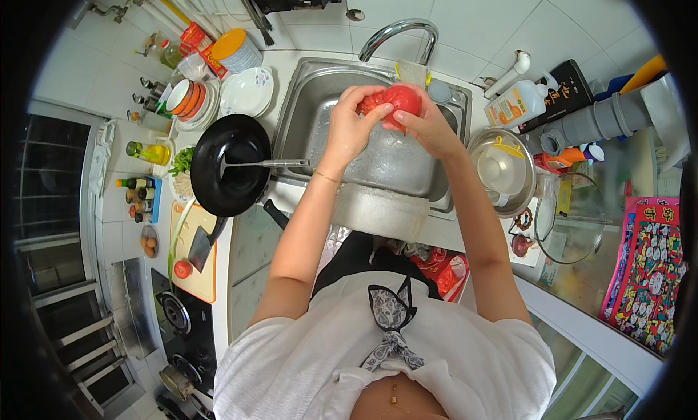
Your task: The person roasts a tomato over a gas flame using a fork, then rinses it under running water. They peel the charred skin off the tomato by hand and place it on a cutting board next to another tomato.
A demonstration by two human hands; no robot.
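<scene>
Above the stainless steel sink (349,172), both hands hold a red tomato (404,98). My left hand (349,125) closes around its left side, where crumpled red tomato skin (371,102) shows between the fingers. On the other side my right hand (431,128) grips the tomato, its thumb on the front and the other fingers mostly hidden behind. A loose strip of skin hangs below the thumbs. Behind the hands arches a chrome faucet (401,25), with a sponge (411,73) near its base.
A black wok (232,169) with a metal spatula (267,163) stands left of the sink. Beyond it, a cutting board (193,286) carries a cleaver (200,250), a second tomato (183,268) and a scallion. A metal bowl (528,185) and a soap bottle (515,106) sit right.
</scene>
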